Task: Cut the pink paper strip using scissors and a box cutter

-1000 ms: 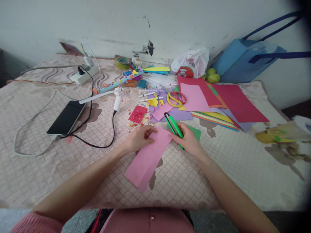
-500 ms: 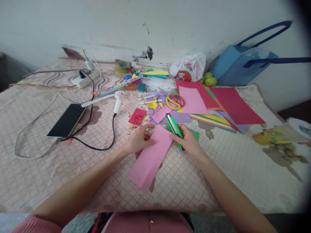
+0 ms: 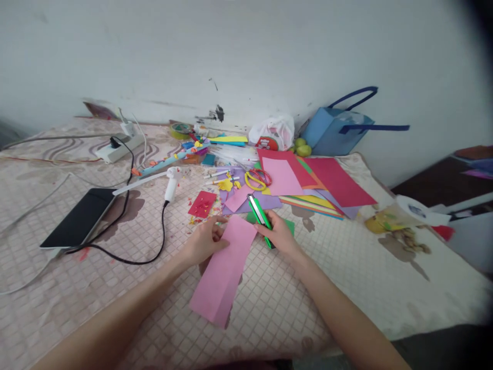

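A long pink paper strip [image 3: 225, 272], creased lengthwise near its lower end, slants across the middle of the table. My left hand [image 3: 204, 240] pinches its upper left edge between thumb and fingers. In my right hand [image 3: 278, 234] is a green box cutter [image 3: 259, 215], pointing up and to the left, while the thumb tip meets the strip's upper right corner. Behind this hand lies a piece of green paper [image 3: 288, 226], partly covered. Just beyond the cutter are a small pink paper piece [image 3: 238, 199] and scissors with red and yellow handles [image 3: 256, 181].
On the left are a black tablet [image 3: 80, 216], a white glue gun [image 3: 171, 187] with a black cable, and a power strip [image 3: 117, 149]. Coloured sheets [image 3: 339, 180], a plastic bag [image 3: 273, 132] and a blue bag [image 3: 335, 131] stand behind; a cup [image 3: 385, 218] lies right.
The view has turned to the right, so the table's contents appear further left and lower. Both hands keep hold of the same things, with little change between them.
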`<state>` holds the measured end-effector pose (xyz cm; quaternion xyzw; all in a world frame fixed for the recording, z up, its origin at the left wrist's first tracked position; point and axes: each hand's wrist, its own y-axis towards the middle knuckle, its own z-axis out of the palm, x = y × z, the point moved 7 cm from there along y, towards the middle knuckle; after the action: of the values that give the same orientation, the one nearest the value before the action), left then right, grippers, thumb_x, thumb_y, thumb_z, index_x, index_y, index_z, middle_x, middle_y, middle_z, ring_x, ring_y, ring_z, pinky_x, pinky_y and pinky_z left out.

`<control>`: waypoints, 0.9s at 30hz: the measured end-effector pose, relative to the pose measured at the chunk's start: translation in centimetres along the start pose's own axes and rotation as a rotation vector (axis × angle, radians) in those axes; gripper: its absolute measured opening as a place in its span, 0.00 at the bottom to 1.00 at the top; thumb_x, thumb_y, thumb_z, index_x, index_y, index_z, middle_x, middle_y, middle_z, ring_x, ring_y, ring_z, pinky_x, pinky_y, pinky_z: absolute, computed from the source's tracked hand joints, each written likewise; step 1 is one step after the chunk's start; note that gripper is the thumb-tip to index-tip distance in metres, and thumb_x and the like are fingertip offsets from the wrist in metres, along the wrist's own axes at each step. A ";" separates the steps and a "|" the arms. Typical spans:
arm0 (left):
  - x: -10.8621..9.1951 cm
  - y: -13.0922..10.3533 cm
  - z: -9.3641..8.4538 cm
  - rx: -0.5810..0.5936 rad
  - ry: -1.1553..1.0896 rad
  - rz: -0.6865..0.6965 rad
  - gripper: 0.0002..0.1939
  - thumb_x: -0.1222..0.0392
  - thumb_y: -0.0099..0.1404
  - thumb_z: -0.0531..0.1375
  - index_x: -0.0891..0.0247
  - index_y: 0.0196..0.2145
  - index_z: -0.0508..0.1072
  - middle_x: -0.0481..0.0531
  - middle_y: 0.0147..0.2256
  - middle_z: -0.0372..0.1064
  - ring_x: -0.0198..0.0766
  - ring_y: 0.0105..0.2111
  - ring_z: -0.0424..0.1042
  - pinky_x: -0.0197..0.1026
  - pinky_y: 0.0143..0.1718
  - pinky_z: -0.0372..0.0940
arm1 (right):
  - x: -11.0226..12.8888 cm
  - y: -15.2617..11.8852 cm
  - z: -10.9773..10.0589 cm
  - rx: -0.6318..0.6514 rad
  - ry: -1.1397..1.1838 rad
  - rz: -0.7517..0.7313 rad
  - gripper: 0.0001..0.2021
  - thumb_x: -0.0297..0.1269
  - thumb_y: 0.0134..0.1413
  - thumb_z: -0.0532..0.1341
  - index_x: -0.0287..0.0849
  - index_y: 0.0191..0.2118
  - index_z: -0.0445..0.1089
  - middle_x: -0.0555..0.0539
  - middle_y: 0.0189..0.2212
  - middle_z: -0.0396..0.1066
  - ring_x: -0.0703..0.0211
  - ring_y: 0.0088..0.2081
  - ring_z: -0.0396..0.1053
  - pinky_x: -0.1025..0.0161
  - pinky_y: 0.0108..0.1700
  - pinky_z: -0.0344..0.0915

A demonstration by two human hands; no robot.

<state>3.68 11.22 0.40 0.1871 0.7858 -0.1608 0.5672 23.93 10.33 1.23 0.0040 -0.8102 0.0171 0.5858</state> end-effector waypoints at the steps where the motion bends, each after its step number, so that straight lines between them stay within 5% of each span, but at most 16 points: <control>1: 0.0 0.1 -0.1 -0.013 -0.001 0.002 0.23 0.62 0.53 0.62 0.64 0.47 0.62 0.45 0.26 0.69 0.33 0.24 0.70 0.34 0.25 0.63 | -0.1 0.0 -0.1 -0.002 0.016 0.006 0.15 0.42 0.48 0.62 0.43 0.40 0.62 0.54 0.27 0.64 0.64 0.23 0.61 0.66 0.25 0.60; 8: -0.3 0.2 -0.4 -0.027 0.081 0.013 0.09 0.61 0.53 0.61 0.66 0.33 0.72 0.48 0.26 0.69 0.33 0.26 0.69 0.33 0.26 0.62 | -0.6 0.1 -0.4 -0.010 0.112 0.036 0.16 0.45 0.46 0.64 0.44 0.39 0.63 0.56 0.24 0.63 0.66 0.21 0.61 0.67 0.23 0.60; 21: -1.1 0.0 -0.3 -0.025 0.177 0.014 0.12 0.59 0.58 0.59 0.67 0.37 0.75 0.46 0.21 0.66 0.29 0.21 0.62 0.32 0.23 0.55 | -0.6 0.3 -1.4 -0.094 0.192 0.067 0.16 0.45 0.44 0.65 0.44 0.37 0.63 0.53 0.25 0.70 0.66 0.19 0.63 0.66 0.21 0.60; 27: -1.1 0.0 -0.4 -0.012 0.143 0.031 0.19 0.62 0.52 0.64 0.66 0.43 0.74 0.43 0.21 0.63 0.28 0.19 0.57 0.31 0.21 0.53 | -0.2 0.3 -1.8 -0.123 0.245 0.074 0.17 0.46 0.41 0.67 0.44 0.35 0.64 0.53 0.26 0.70 0.67 0.19 0.62 0.67 0.20 0.58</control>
<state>3.63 11.28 1.63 0.2070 0.8222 -0.1336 0.5131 25.72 10.71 1.60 -0.0641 -0.7317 -0.0106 0.6785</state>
